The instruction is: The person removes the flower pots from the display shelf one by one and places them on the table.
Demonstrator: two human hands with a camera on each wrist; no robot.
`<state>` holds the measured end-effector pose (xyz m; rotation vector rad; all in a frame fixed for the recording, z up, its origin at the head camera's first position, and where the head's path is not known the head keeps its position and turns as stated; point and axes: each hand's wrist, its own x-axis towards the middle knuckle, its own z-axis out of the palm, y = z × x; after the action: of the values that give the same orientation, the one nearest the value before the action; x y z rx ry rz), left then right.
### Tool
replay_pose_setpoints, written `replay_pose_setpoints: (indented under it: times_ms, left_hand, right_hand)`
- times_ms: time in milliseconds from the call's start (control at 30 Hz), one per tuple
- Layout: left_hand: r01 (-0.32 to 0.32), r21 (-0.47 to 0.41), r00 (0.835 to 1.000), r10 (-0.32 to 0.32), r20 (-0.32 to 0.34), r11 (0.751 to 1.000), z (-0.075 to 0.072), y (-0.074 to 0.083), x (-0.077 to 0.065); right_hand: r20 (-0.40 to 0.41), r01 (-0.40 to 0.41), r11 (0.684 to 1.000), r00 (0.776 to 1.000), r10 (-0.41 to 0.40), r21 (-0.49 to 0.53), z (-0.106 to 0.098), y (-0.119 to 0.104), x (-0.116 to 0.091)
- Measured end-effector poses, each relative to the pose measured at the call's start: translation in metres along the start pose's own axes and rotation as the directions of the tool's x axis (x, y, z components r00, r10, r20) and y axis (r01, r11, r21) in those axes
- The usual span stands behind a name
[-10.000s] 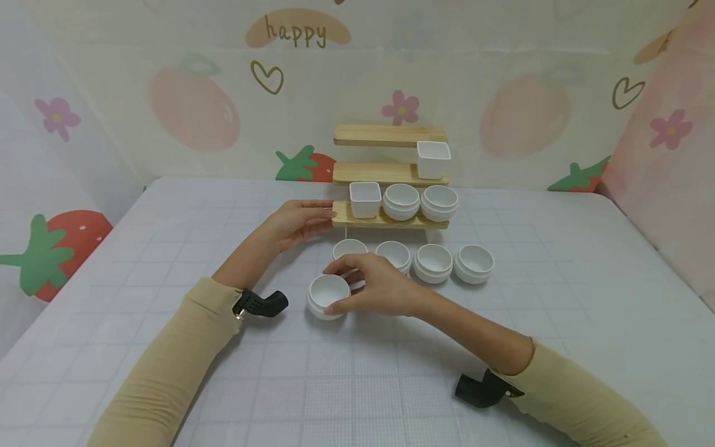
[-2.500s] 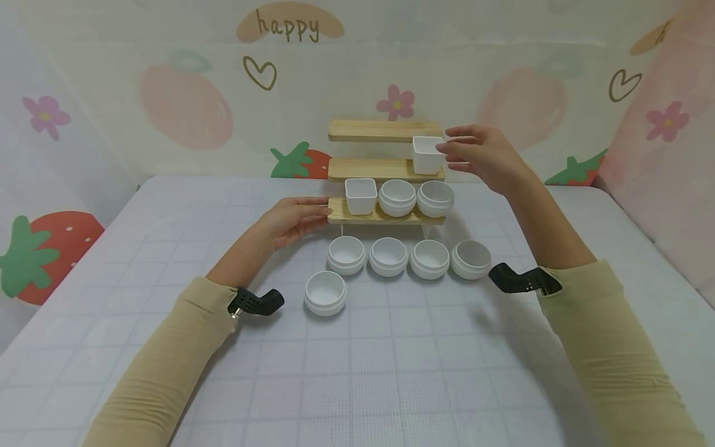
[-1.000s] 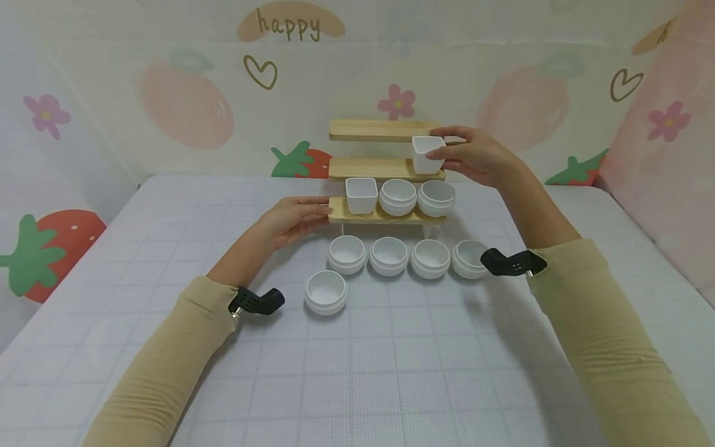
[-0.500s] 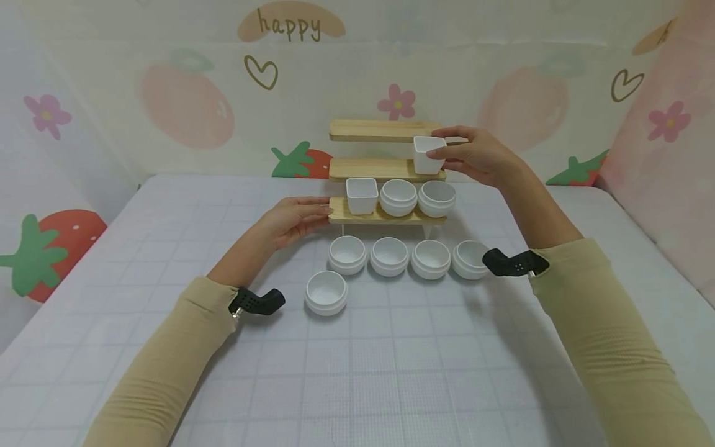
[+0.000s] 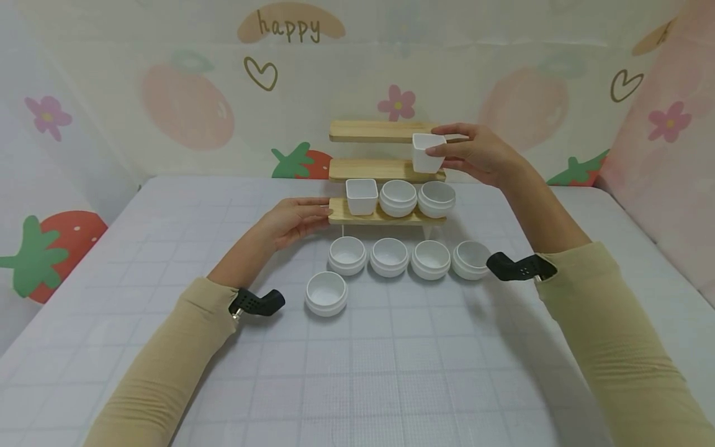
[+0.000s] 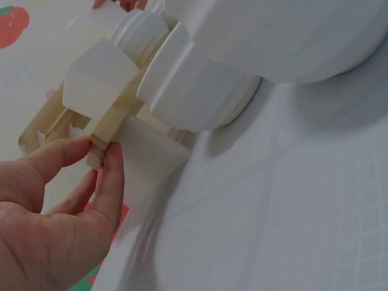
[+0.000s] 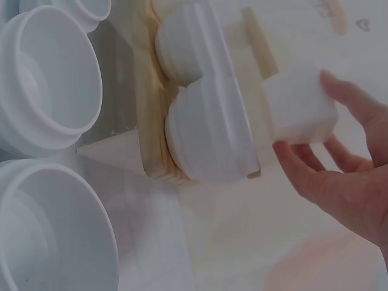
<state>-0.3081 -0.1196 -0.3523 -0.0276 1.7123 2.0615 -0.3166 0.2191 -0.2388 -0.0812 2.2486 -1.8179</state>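
A three-tier stand with wooden boards is at the back of the table. My right hand (image 5: 477,155) pinches a white square bowl (image 5: 423,160) at the right end of the middle board (image 5: 371,167); the bowl sits slightly raised, and in the right wrist view my thumb and fingers hold that square bowl (image 7: 300,106) from opposite sides. My left hand (image 5: 293,222) grips the left end of the lowest board (image 5: 337,214), seen pinched between thumb and fingers in the left wrist view. On this board stand another square bowl (image 5: 361,197) and two round bowls (image 5: 398,198).
Before the stand, several white round bowls (image 5: 389,257) form a row on the white gridded table (image 5: 363,372). One more round bowl (image 5: 326,294) stands nearer, at the left. The top board (image 5: 380,131) is above, against a printed backdrop (image 5: 335,81).
My right hand left the near round bowl, reached the square bowl and closed its fingers on it. Just now the square bowl has risen slightly. The left hand keeps its place.
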Motion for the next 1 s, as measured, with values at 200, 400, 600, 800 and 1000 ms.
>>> replay_pose_setpoints:
  times_ms: [200,400,600,800,1000]
  left_hand:
    - [-0.01,-0.001,1.0,0.01,0.007,1.0,0.0,0.0,-0.001]
    - [-0.009,-0.001,1.0,0.009,0.006,1.0,0.0,0.0,-0.002]
    - [-0.008,0.0,1.0,0.008,0.004,1.0,0.0,0.0,-0.002]
    - [-0.002,-0.002,1.0,0.002,-0.005,1.0,0.0,-0.001,-0.001]
    - [0.008,-0.004,1.0,-0.008,-0.007,1.0,-0.001,0.0,-0.001]
  right_hand:
    - [-0.014,0.012,1.0,1.0,-0.013,-0.027,0.003,-0.001,-0.004]
    - [-0.024,0.028,0.999,0.999,-0.028,-0.028,0.005,0.0,-0.008]
    - [-0.037,0.024,0.999,0.999,-0.026,-0.049,0.008,0.001,-0.013]
    - [-0.043,0.038,0.999,0.998,-0.039,-0.039,0.011,0.003,-0.019]
    - [-0.038,0.058,0.998,0.998,-0.059,-0.034,0.013,0.006,-0.025]
